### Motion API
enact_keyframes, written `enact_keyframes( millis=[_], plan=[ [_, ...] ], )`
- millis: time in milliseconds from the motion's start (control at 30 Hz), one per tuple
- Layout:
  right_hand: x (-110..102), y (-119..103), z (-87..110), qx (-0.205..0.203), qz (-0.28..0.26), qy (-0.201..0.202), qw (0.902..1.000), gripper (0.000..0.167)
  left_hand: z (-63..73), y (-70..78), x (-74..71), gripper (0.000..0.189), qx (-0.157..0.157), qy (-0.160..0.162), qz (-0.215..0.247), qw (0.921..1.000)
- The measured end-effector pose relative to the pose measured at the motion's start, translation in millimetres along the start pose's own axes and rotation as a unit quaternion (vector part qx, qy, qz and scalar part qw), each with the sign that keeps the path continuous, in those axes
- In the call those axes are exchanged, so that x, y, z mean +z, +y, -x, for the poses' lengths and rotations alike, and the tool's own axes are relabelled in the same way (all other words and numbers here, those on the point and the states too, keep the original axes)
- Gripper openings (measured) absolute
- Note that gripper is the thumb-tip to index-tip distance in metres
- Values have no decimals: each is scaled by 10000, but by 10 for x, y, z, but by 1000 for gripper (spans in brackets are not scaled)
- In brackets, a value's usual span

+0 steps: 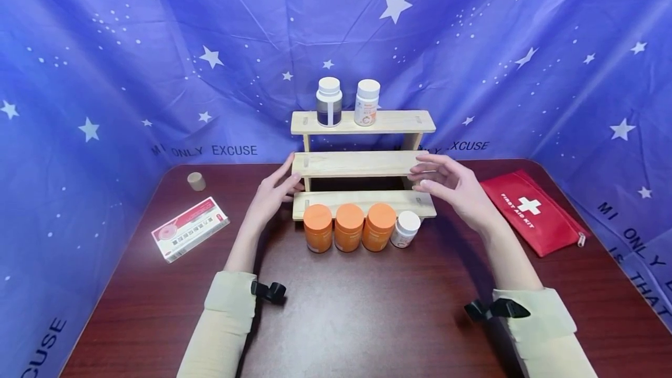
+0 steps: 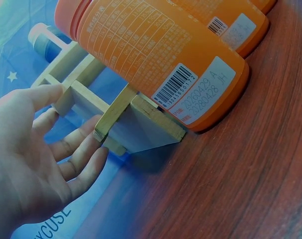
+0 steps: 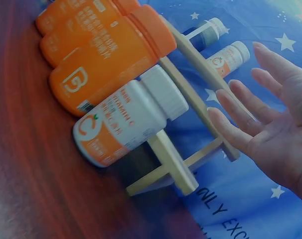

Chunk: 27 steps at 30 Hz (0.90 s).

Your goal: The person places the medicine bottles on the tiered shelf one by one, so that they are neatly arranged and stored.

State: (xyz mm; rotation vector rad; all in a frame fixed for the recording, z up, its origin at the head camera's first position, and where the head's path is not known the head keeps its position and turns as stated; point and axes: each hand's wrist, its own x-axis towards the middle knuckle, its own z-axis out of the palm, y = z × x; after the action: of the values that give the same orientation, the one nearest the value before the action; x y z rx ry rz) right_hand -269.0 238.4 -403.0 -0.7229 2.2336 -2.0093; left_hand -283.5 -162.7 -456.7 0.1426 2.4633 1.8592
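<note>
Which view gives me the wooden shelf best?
The head view: the wooden shelf shows all three tiers from the front. The left wrist view catches its left end, the right wrist view its right end, each partly hidden by bottles.

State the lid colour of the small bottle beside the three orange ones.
The lid is white, shown best in the right wrist view.

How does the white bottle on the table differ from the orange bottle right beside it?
The white bottle is smaller than the orange bottle. The white bottle has a white cap; the orange bottle has an orange cap. The white bottle reads "Vitamin C"; the orange bottle bears a B-like mark. Both stand upright, capped.
</note>
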Motion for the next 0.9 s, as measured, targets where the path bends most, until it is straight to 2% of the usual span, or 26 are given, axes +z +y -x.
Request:
enact_keyframes(
  millis=[167,400,533,733,900],
  plan=[
    [-8,95,112,-58,74,-333,9994,55,5,4,10,59,2,-1,14,10000],
    [-21,162,202,332,410,-886,9947,53,3,5,4,58,-68,-20,50,10000],
    [-34,170,212,399,680,-1064,9912,56,5,29,4,58,-172,-63,113,9998],
    [-68,209,231,686,805,-1344,9853,59,50,159,-5,61,-279,-153,225,9992],
    [-77,226,234,691,881,-1501,9823,58,27,102,-8,62,-222,-163,218,9994]
  ],
)
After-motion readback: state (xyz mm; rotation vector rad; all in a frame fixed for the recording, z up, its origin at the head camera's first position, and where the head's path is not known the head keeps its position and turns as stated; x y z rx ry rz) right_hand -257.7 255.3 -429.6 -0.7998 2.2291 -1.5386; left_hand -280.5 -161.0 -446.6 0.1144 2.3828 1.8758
